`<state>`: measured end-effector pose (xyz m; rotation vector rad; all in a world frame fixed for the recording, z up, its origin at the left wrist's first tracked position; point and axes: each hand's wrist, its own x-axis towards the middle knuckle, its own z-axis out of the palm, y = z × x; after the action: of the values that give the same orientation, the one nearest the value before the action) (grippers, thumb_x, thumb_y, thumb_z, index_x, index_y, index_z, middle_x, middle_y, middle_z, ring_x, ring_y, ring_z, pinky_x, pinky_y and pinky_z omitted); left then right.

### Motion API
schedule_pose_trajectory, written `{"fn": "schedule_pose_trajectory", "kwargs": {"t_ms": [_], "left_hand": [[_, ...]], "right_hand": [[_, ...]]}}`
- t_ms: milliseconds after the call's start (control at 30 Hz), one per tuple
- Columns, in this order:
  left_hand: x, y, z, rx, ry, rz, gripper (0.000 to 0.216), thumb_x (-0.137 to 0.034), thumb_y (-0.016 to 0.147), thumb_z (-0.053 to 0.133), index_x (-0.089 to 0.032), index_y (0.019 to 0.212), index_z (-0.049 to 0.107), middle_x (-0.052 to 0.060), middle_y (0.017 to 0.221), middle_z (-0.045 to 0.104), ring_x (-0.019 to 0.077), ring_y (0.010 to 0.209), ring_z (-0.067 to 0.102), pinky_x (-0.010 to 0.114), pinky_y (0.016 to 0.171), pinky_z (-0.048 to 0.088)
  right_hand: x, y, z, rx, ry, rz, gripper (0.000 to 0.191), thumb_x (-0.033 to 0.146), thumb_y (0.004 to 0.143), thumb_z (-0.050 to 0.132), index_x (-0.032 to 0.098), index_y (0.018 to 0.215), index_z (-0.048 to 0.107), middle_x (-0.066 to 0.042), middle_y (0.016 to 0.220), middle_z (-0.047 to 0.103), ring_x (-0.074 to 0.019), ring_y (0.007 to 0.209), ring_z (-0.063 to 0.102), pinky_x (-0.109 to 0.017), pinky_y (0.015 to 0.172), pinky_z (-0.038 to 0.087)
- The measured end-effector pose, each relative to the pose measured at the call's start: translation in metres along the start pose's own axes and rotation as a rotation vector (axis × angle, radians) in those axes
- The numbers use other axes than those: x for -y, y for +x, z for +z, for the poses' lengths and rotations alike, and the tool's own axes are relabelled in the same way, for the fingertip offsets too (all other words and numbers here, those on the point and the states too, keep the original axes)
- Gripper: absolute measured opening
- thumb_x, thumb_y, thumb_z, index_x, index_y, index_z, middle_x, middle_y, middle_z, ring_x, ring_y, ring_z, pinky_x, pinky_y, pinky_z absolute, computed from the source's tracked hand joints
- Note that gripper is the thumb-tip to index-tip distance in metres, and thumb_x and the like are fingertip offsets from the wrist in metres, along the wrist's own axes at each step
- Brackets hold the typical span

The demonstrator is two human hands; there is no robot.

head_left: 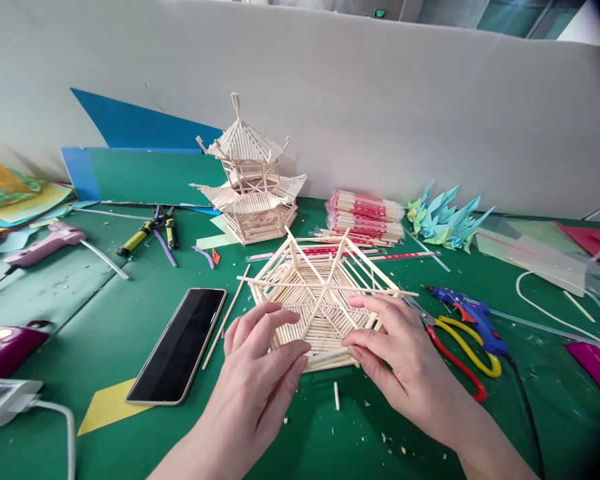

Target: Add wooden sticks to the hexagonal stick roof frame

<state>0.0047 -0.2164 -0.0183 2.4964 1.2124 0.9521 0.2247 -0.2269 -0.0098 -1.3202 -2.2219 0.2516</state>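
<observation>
A hexagonal frame of pale wooden sticks [325,313] sits on the table in front of me, with thin sticks crossing over its top like spokes. My left hand [267,360] is at its near left corner, thumb and forefinger pinched on one end of a short wooden stick [326,359]. At the other end, my right hand [395,353] pinches the same stick between thumb and forefinger. The stick lies along the frame's near edge; whether it touches the frame there I cannot tell. A small cut piece of stick [337,396] lies on the table just in front.
Behind stands a two-tiered stick pavilion [253,180], beside packs of sticks [365,217] and blue folded-paper leaves [445,217]. A phone [180,347] lies left. Scissors [460,340] and a blue glue gun [473,317] lie right. Pliers [150,233] and a pink glue gun [47,243] are further left.
</observation>
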Motion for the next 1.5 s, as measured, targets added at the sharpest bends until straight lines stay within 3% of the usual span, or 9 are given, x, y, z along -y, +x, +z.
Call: {"fn": "schedule_pose_trajectory", "kwargs": {"t_ms": [267,467,667,1000,1500], "left_hand": [[0.008,-0.001,-0.019,0.072,-0.020,0.012,0.028,-0.006,0.084,0.047,-0.026,0.100,0.056,0.007,0.120,0.047,0.0264,0.123,0.035,0.046,0.094,0.039],[0.001,0.000,-0.009,0.106,0.039,0.067,0.020,-0.011,0.084,0.050,-0.024,0.096,0.058,0.009,0.125,0.045,0.0305,0.126,0.030,0.054,0.097,0.031],[-0.003,0.009,-0.003,0.183,0.050,0.034,0.021,-0.014,0.088,0.044,-0.023,0.085,0.063,0.008,0.125,0.047,0.0312,0.128,0.028,0.058,0.098,0.029],[0.000,0.006,0.001,0.150,0.016,0.013,0.019,-0.015,0.086,0.046,-0.021,0.079,0.062,0.009,0.119,0.051,0.0310,0.125,0.031,0.056,0.098,0.031],[-0.003,0.006,0.002,0.117,0.009,-0.004,0.021,-0.014,0.087,0.046,-0.023,0.079,0.063,0.007,0.118,0.051,0.0291,0.126,0.031,0.055,0.101,0.027]], "right_hand": [[-0.002,-0.002,0.001,0.001,-0.008,-0.027,0.011,0.017,0.089,0.053,0.025,0.092,0.059,-0.002,0.127,0.045,-0.0219,0.119,0.037,-0.043,0.096,0.031],[-0.001,-0.002,0.002,-0.003,-0.018,-0.026,0.011,0.016,0.089,0.053,0.025,0.092,0.059,-0.002,0.127,0.045,-0.0217,0.118,0.038,-0.042,0.095,0.032],[-0.001,-0.002,0.002,0.005,-0.031,-0.020,0.013,0.016,0.089,0.052,0.025,0.094,0.060,-0.002,0.128,0.044,-0.0207,0.119,0.037,-0.042,0.098,0.031],[0.006,0.006,0.002,-0.014,-0.009,-0.008,0.011,0.018,0.086,0.056,0.024,0.080,0.063,-0.002,0.125,0.050,-0.0242,0.119,0.039,-0.047,0.096,0.036],[0.002,0.005,0.006,-0.105,-0.027,-0.058,0.010,0.017,0.083,0.058,0.023,0.079,0.064,-0.004,0.119,0.054,-0.0249,0.113,0.044,-0.046,0.090,0.042]]}}
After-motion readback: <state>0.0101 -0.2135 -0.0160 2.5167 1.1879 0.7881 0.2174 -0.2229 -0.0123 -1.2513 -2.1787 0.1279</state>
